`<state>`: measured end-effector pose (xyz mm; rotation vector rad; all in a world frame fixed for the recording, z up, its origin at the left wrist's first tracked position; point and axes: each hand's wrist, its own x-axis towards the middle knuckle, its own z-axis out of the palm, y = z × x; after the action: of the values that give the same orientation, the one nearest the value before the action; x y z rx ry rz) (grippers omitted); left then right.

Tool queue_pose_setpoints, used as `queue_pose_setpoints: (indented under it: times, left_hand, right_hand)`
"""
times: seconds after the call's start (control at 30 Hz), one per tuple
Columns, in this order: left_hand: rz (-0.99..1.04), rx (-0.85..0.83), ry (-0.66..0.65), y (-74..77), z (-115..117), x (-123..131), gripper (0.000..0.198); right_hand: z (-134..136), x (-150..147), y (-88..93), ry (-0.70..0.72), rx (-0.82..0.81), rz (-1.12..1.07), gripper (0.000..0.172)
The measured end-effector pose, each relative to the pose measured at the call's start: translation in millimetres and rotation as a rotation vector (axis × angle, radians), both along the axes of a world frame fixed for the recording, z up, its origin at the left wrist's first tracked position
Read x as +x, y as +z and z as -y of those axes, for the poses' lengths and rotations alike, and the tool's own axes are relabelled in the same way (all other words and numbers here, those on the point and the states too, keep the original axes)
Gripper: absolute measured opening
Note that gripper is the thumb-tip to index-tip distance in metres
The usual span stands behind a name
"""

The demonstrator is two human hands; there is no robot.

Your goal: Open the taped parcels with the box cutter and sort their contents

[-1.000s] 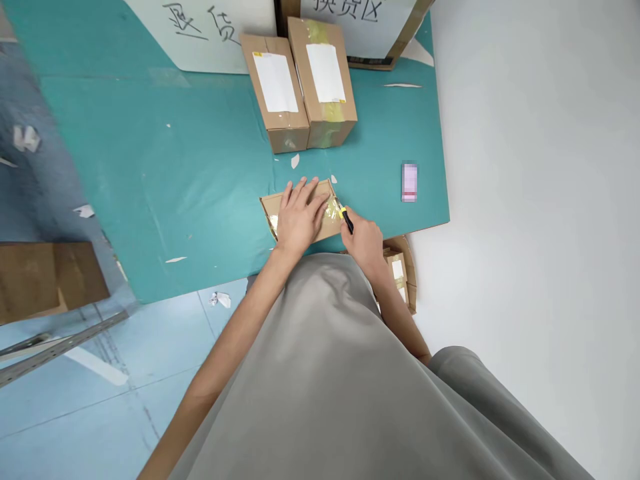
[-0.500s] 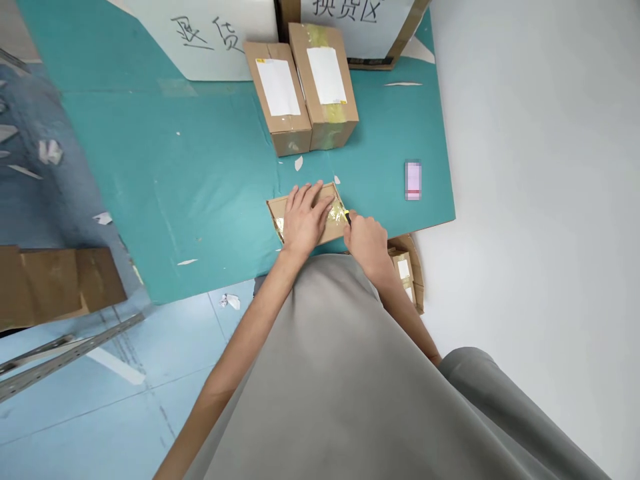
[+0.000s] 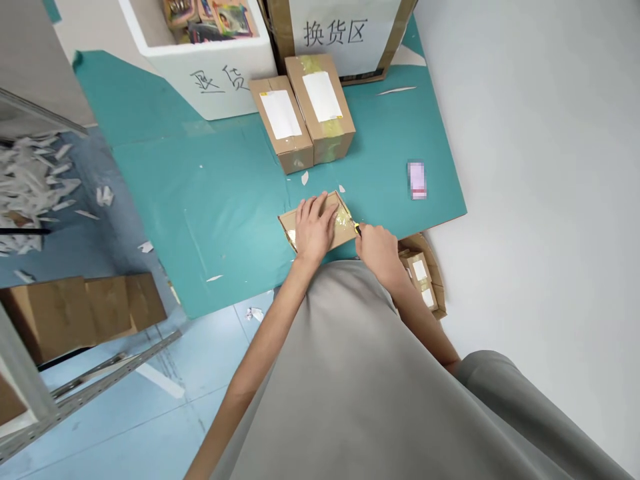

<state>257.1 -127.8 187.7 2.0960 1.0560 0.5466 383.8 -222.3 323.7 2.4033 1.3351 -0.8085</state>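
Note:
A small cardboard box [image 3: 343,235] with shiny clear tape lies near the front edge of the green-covered table [image 3: 240,200]. My left hand [image 3: 314,230] rests flat on top of it, fingers stretched out. In my right hand [image 3: 379,250] is a utility knife [image 3: 357,229] with a yellow and black body, gripped in closed fingers. Its front end is at the right side of the box, by the tape; the blade is too small to make out. Scraps of white paper [image 3: 305,178] lie just behind the box.
Two labelled cardboard boxes [image 3: 320,100] stand behind, before a white foam bin [image 3: 225,80] holding colourful packets and a carton with a paper sign [image 3: 345,33]. A blurred pink item [image 3: 417,180] lies at right. Below the table edge is an open carton [image 3: 435,280] with parcels.
The camera view has shifted, showing more of the foam bin and the left floor. The knife stays at the box's right side; my left hand still presses on the box.

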Motion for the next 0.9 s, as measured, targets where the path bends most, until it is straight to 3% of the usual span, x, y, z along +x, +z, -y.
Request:
queue_pose_setpoints:
  times: [0.17, 0.27, 0.43, 0.5, 0.57, 0.63, 0.8, 0.9]
  left_hand:
    - [-0.075, 0.095, 0.026, -7.8, 0.0, -0.9, 0.043]
    - [-0.033, 0.124, 0.037, -15.9, 1.0, -3.1, 0.043]
    - [0.062, 0.133, 0.050, -23.0, 4.1, -9.0, 0.044]
    - [0.076, 0.137, 0.044, -21.4, 5.0, -17.0, 0.044]
    - [0.087, 0.154, 0.050, -18.9, 6.2, -31.9, 0.045]
    - [0.098, 0.177, 0.082, -17.5, 8.6, -54.5, 0.046]
    - [0.109, 0.187, 0.238, -21.7, 23.5, -128.7, 0.051]
    - [0.123, 0.183, 0.382, -22.0, 37.0, -166.0, 0.052]
  right_hand:
    - [-5.9, -2.9, -13.4, -0.057, 0.030, 0.029, 0.039]
    - [4.5, 1.8, -24.5, -0.088, 0.098, -0.019, 0.039]
    - [37.6, 19.5, -37.7, -0.288, 0.329, -0.433, 0.030]
    - [46.5, 27.0, -45.2, -0.367, 0.474, -0.503, 0.029]
    - [48.2, 35.6, -59.3, -0.425, 0.602, -0.495, 0.033]
    - [42.2, 45.2, -81.2, -0.474, 0.628, -0.496, 0.036]
    - [10.3, 54.5, -142.6, -0.561, 0.479, -0.602, 0.032]
    - [-5.5, 40.0, -160.0, -0.555, 0.430, -0.703, 0.032]
